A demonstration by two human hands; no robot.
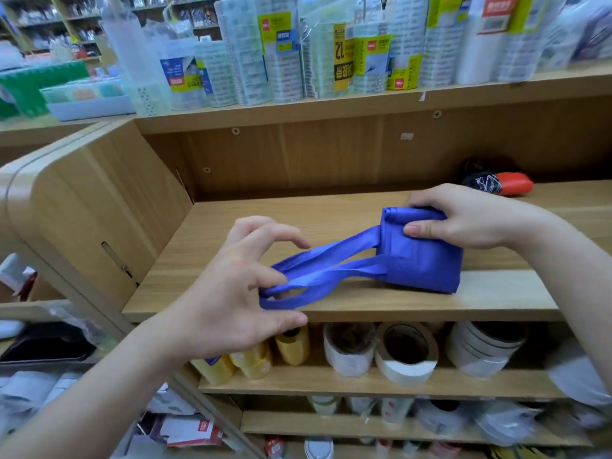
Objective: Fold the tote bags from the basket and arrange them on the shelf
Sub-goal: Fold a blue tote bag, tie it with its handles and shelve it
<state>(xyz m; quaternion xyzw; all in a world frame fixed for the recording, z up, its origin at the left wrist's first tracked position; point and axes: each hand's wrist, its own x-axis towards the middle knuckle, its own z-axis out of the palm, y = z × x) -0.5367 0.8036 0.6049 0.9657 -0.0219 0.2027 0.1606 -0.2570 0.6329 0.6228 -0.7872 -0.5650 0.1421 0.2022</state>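
Observation:
A blue tote bag [420, 256], folded into a small thick square, sits on the wooden shelf [331, 220] near its front edge. My right hand [463, 220] grips the folded body from above, thumb on its front face. The bag's two long straps stretch out to the left. My left hand [238, 286] holds the strap ends, with the loops around my fingers and the other fingers spread. At the back right of the same shelf lies a folded black and red bag [496, 182].
Packs of tape rolls [331, 51] fill the shelf above. Below are yellow tape rolls [251, 359] and white tape rolls [405, 356]. A wooden side panel [92, 200] bounds the shelf on the left. Mixed stationery lies lower left.

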